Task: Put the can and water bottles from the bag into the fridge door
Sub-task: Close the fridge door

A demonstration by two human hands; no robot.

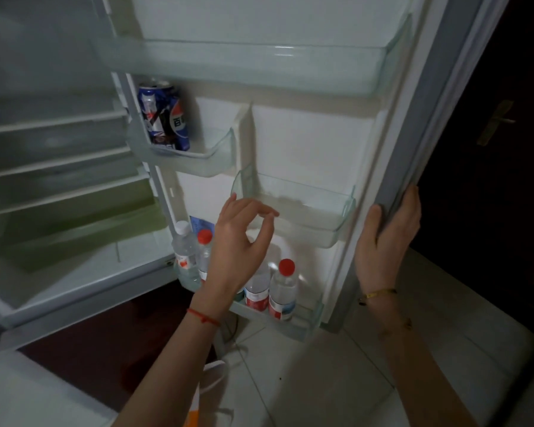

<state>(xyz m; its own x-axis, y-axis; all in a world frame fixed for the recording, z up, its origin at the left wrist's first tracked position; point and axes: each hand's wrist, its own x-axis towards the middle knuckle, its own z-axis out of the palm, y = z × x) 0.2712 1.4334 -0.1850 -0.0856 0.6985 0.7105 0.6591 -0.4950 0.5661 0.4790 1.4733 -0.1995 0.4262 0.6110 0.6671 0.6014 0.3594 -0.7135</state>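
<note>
The fridge door [315,143] stands wide open. A blue Pepsi can [164,117] sits in the small left door bin [198,158]. Several water bottles stand in the bottom door shelf [309,322]: one with a white cap [184,251], the others with red caps [284,291]. My left hand [241,241] hovers in front of the bottles, fingers apart, holding nothing. My right hand [389,238] grips the door's outer edge. The white bag [213,383] with its handle lies on the floor below my left forearm.
The fridge interior [59,186] with bare wire shelves is at the left. An empty small bin [296,208] and a long top bin [259,66] hang on the door. Pale floor tiles [321,380] lie below. A dark doorway with a handle [497,121] is at the right.
</note>
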